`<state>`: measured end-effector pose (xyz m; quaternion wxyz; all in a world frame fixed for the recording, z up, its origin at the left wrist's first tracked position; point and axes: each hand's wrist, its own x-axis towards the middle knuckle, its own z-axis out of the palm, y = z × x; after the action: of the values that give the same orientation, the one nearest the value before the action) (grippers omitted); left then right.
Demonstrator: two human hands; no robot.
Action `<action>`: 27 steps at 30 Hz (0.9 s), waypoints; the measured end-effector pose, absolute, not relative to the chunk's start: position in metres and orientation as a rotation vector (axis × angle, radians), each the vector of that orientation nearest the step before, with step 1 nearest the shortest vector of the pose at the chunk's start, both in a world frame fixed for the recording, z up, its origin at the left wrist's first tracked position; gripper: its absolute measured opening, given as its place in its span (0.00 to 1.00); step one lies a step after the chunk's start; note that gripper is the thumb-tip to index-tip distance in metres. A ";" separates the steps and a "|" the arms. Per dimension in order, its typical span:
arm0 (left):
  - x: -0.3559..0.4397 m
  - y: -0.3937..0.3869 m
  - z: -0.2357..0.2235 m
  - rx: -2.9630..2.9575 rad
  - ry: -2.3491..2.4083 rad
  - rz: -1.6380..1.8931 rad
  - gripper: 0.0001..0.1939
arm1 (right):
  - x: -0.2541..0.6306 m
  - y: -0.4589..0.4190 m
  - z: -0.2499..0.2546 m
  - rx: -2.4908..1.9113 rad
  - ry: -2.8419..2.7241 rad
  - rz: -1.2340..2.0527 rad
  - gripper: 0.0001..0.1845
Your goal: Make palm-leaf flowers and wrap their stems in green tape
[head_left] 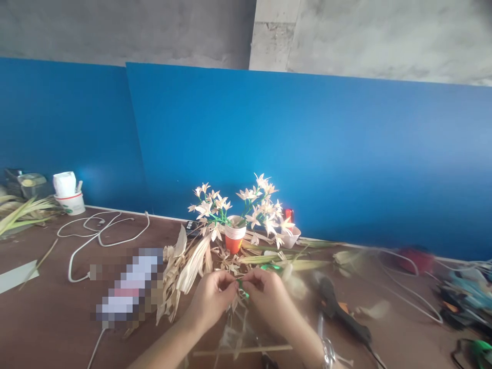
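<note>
My left hand [216, 297] and my right hand [269, 297] meet fingertip to fingertip low in the middle. Both are closed in a pinch on a small green strip [245, 293]; whether it is tape or a wrapped stem I cannot tell. Just beyond them stands a stack of paper cups [234, 237], white above and orange below, holding green stems. Pale flowers [265, 207] that look made of dried husk spread from it to both sides. Dried corn husks [196, 264] lie beside my left hand. Past my right hand is a green ring [271, 267], perhaps a tape roll.
A black glue gun [342, 310] with a cord lies to the right. On the left are a blurred-out phone-like object [130, 284] and a white cable [100, 230]. A white cup [71, 202] stands farther left. A blue partition [307, 154] closes off the table's back.
</note>
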<state>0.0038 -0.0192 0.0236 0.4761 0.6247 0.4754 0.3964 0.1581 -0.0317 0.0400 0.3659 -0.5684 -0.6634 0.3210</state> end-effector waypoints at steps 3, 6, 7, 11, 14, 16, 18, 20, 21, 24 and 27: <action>0.003 -0.018 0.023 1.507 1.138 0.910 0.10 | 0.159 -0.029 0.037 -1.438 -1.632 0.957 0.09; 0.005 -0.019 0.025 1.461 1.107 0.849 0.10 | 0.161 -0.026 0.036 -1.364 -1.595 1.090 0.13; 0.006 -0.020 0.026 1.438 1.099 0.842 0.10 | 0.162 -0.025 0.036 -1.341 -1.593 1.121 0.12; 0.007 -0.023 0.027 1.323 1.076 0.842 0.09 | 0.161 -0.026 0.037 -1.289 -1.539 1.189 0.11; 0.005 -0.022 0.024 1.220 1.031 0.833 0.08 | 0.160 -0.028 0.038 -1.267 -1.524 1.194 0.10; 0.004 -0.020 0.022 1.168 0.969 0.808 0.08 | 0.160 -0.028 0.038 -1.266 -1.537 1.182 0.10; 0.003 -0.019 0.021 1.144 0.933 0.784 0.09 | 0.159 -0.028 0.037 -1.270 -1.546 1.165 0.10; 0.002 -0.018 0.021 1.143 0.942 0.774 0.09 | 0.159 -0.028 0.035 -1.273 -1.556 1.139 0.09; 0.002 -0.019 0.022 1.150 0.959 0.770 0.09 | 0.159 -0.028 0.034 -1.273 -1.559 1.127 0.09; 0.003 -0.021 0.024 1.174 1.008 0.763 0.08 | 0.158 -0.027 0.031 -1.274 -1.544 1.112 0.09; 0.003 -0.022 0.024 1.174 1.043 0.791 0.10 | 0.158 -0.027 0.032 -1.266 -1.501 1.120 0.10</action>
<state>0.0035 -0.0223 0.0239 0.6377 0.5143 0.4569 0.3466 0.1581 -0.0266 0.0315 0.4263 -0.5066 -0.6007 0.4482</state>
